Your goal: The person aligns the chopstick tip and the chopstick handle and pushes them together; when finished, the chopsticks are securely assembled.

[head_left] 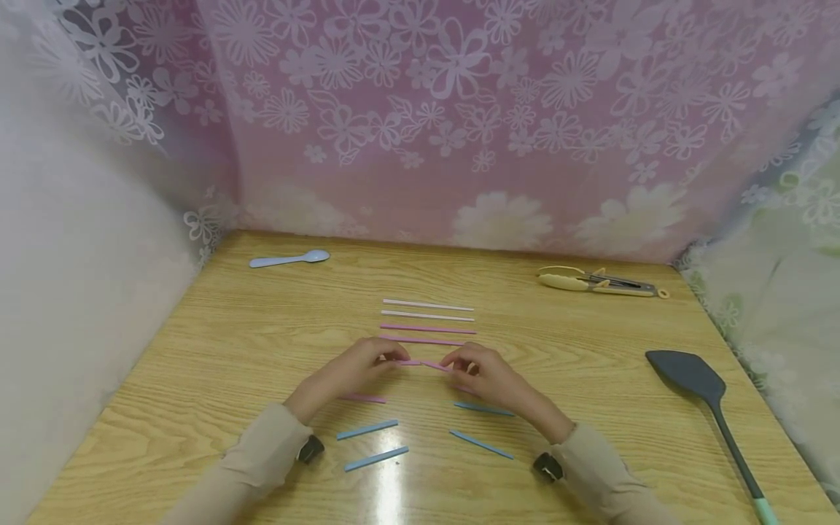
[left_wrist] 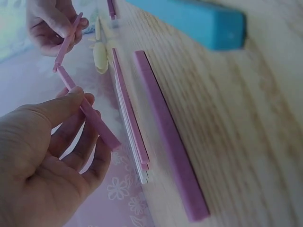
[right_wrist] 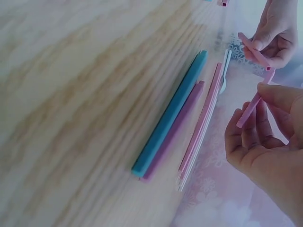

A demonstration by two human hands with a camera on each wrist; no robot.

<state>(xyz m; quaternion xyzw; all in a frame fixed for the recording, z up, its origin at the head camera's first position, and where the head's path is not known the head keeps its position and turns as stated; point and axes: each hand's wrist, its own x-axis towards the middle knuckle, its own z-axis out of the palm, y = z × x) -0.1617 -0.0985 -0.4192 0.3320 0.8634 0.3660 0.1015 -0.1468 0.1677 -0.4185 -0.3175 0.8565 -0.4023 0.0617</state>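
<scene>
Two short pink sticks meet, or nearly meet, end to end at a slight bend above the middle of the table: the left pink stick is pinched between the thumb and fingers of the left hand, the right pink stick likewise by the right hand. Whether the ends touch is hard to tell. Just beyond, two long pink sticks and two white sticks lie in a row, so four lengths look finished, while this joint seems not yet closed. Apparently left to do: a pink piece and two blue pieces at near left, and at near right another pink piece, partly hidden by the right hand, with two blue pieces. Farther out lie a spoon at far left, tongs at far right and a spatula at right, all well apart from the work; a flowered curtain closes the far side. Nothing seems to block the hands.
</scene>
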